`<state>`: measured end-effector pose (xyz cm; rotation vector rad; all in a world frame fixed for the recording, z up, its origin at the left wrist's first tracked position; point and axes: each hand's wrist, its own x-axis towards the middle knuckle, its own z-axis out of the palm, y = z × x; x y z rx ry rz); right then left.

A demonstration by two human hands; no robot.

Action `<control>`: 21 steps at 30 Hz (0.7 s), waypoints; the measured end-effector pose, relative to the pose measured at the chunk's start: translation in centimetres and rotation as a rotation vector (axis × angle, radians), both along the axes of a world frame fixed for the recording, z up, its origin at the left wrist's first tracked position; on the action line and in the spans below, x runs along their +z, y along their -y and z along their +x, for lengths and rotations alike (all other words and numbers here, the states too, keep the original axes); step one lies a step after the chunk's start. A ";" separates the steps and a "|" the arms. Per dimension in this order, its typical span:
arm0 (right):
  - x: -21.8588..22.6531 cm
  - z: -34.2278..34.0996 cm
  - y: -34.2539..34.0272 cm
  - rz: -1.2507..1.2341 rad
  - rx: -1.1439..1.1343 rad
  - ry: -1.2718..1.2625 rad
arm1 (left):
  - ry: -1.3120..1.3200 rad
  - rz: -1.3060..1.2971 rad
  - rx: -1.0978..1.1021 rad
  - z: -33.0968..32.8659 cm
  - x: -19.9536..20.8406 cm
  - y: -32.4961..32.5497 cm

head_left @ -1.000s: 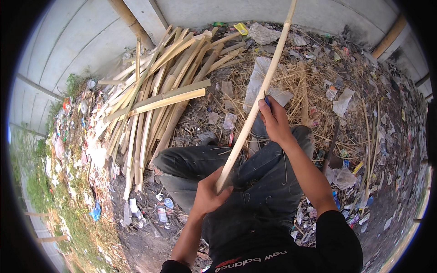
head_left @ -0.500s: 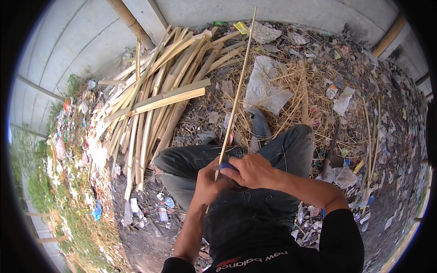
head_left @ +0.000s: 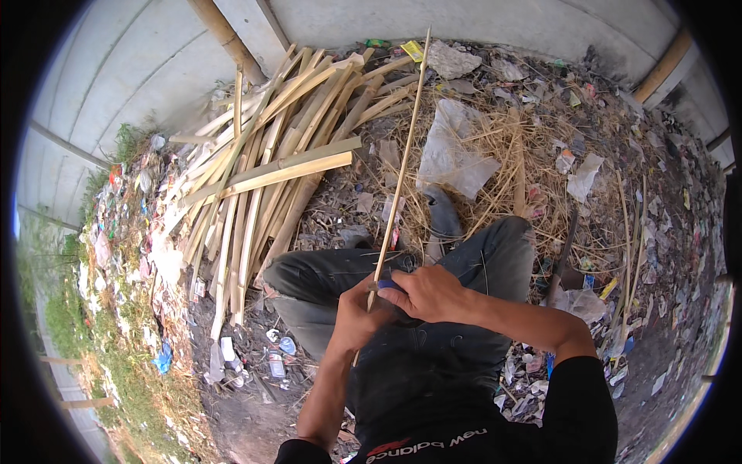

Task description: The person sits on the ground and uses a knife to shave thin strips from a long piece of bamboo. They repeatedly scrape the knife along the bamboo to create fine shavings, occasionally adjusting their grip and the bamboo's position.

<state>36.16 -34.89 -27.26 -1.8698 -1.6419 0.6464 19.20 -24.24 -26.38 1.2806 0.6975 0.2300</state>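
A long, thin bamboo strip (head_left: 404, 158) runs from my lap away toward the wall, tilted a little to the right. My left hand (head_left: 362, 319) is closed round its near part, and a short end sticks out below that hand. Close against it, my right hand (head_left: 430, 294) is closed on a small tool with a blue part (head_left: 392, 285) and a dark edge at the strip. The fingers cover most of this tool, so its exact kind is hard to make out. Both hands are above my lap, between my bent knees.
A heap of split bamboo slats (head_left: 267, 174) lies at the left front. Straw-like shavings (head_left: 495, 155) and a clear plastic sheet (head_left: 456, 151) lie ahead. A long dark blade-like thing (head_left: 566, 243) rests right of my knee. Litter covers the ground; a concrete wall (head_left: 464, 22) stands beyond.
The bamboo strip has slid a little toward me, its far tip now lower in the picture. Both hands stay closed in nearly the same place.
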 end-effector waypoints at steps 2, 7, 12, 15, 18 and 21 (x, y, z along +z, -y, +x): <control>-0.2 1.7 -0.9 -0.026 -0.051 0.019 | -0.019 0.031 -0.020 0.1 0.8 0.3; -1.2 0.8 -0.3 0.035 0.011 0.076 | -0.074 -0.008 -0.068 0.0 0.3 0.0; -2.0 4.2 -2.1 0.024 -0.114 0.053 | -0.083 -0.016 -0.044 -0.8 0.3 0.3; -0.8 0.9 0.1 -0.004 0.078 0.035 | -0.079 0.015 -0.054 -0.3 0.5 0.0; -1.6 6.8 -2.5 0.022 -0.218 -0.016 | -0.136 0.011 -0.105 -1.5 1.7 0.5; -5.4 18.1 -2.8 0.071 -0.716 -0.155 | -0.164 0.039 -0.260 -3.5 1.7 0.3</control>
